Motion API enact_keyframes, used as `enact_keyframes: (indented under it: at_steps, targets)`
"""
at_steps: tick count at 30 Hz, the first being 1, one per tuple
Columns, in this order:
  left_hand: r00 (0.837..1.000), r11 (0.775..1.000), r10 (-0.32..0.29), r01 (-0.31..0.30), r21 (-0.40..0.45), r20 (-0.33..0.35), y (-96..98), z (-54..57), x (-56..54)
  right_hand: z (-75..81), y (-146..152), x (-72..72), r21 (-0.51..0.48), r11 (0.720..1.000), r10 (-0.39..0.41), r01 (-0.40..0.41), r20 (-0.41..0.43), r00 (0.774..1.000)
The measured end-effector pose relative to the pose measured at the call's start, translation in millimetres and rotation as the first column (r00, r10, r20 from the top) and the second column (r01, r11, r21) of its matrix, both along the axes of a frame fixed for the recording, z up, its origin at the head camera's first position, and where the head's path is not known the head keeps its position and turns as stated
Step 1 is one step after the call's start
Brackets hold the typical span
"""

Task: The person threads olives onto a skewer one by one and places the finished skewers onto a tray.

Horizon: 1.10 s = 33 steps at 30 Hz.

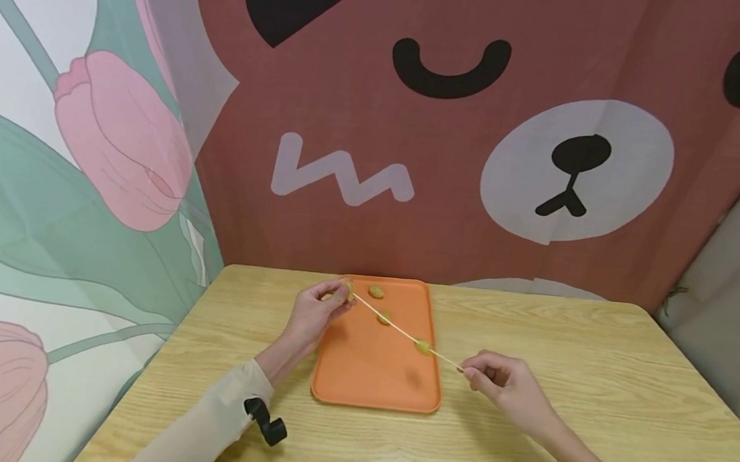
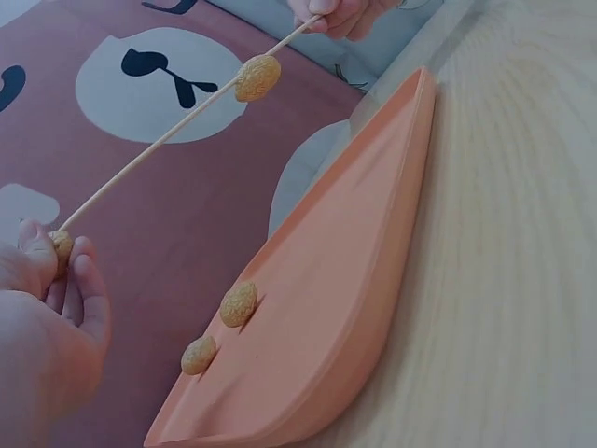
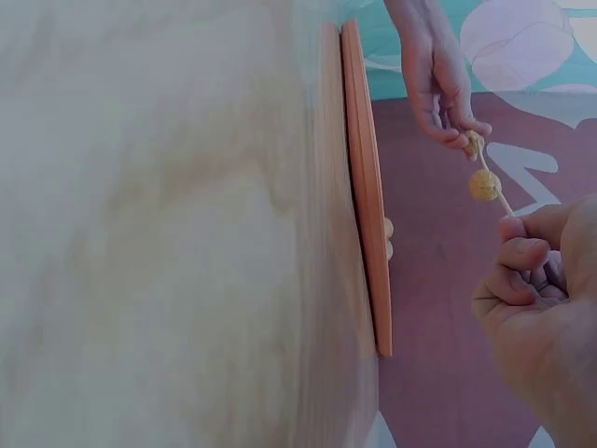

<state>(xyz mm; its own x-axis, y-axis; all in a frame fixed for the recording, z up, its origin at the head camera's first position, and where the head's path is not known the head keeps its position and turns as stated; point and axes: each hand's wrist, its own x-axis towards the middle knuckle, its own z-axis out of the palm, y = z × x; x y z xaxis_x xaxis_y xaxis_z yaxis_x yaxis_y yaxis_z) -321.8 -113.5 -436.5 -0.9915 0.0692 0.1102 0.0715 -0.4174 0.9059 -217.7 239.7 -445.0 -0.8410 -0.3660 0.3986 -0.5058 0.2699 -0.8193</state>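
Note:
A thin wooden skewer (image 1: 395,325) slants above the tray, between both hands. My left hand (image 1: 316,312) pinches a golden-brown, wrinkled ball (image 2: 62,252) at the skewer's far tip; whether the tip has pierced it is hidden by the fingers. Thumb and fingers of my right hand (image 1: 508,387) grip the skewer's other end. A second such ball (image 2: 257,78) is threaded on the shaft, nearer the right hand. Two more balls lie apart on the orange tray (image 1: 365,376): one ball (image 1: 376,291) near its far edge, another ball (image 1: 385,320) partly behind the skewer.
The tray has a low raised rim and lies on a light wood table (image 1: 555,449). Behind the table's far edge hangs a red-brown cloth (image 1: 331,228) with a bear's face. A flower-printed cloth (image 1: 123,139) is at the left.

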Motion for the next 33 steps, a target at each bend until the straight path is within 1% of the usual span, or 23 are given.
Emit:
enact_keyframes:
  at_steps: [3,6,9,12,15,18,20,24,27,30,33]
  targets:
    - [1.0,1.0,0.011,-0.011,0.007,0.006,1.3,-0.8,-1.0,0.0,-5,0.5,0.016,1.0,0.013,-0.014,0.06,0.998]
    - [1.0,0.999,-0.007,0.007,0.033,0.002,2.5,-0.6,-1.9,2.3,-11,1.4,0.024,0.999,0.04,-0.044,0.133,0.99]
    - [0.999,0.999,-0.024,0.025,0.043,-0.024,4.4,1.6,-1.4,4.9,-16,1.0,0.011,0.997,0.066,-0.07,0.205,0.976]
    - [0.998,0.999,-0.031,0.033,0.038,-0.06,5.5,4.0,0.5,7.1,-23,-0.8,-0.023,0.995,0.097,-0.094,0.28,0.955]
    - [0.996,0.997,-0.049,0.054,0.06,-0.079,6.8,5.8,3.4,8.3,-29,-3.1,-0.041,0.995,0.098,-0.089,0.324,0.941]
    - [0.994,0.99,-0.071,0.081,0.12,-0.084,8.1,6.4,5.6,9.8,-35,-4.5,-0.035,0.998,0.065,-0.057,0.328,0.942]
    - [0.994,0.984,-0.073,0.085,0.154,-0.084,8.6,5.5,6.1,10.4,-38,-5.3,-0.035,0.999,0.036,-0.026,0.333,0.942]
    - [0.994,0.977,-0.085,0.097,0.19,-0.073,7.9,4.1,5.7,10.5,-41,-6.2,-0.032,0.999,-0.01,0.022,0.337,0.941]
    - [0.989,0.967,-0.129,0.14,0.214,-0.066,6.4,4.1,4.8,8.9,-42,-8.0,-0.041,0.998,-0.036,0.053,0.333,0.942]
    - [0.98,0.951,-0.188,0.199,0.237,-0.071,5.1,5.2,4.4,7.4,-40,-10.1,-0.064,0.995,-0.05,0.076,0.336,0.941]
    - [0.972,0.942,-0.219,0.234,0.241,-0.086,4.5,6.5,4.3,6.8,-38,-11.5,-0.056,0.995,-0.06,0.081,0.307,0.95]
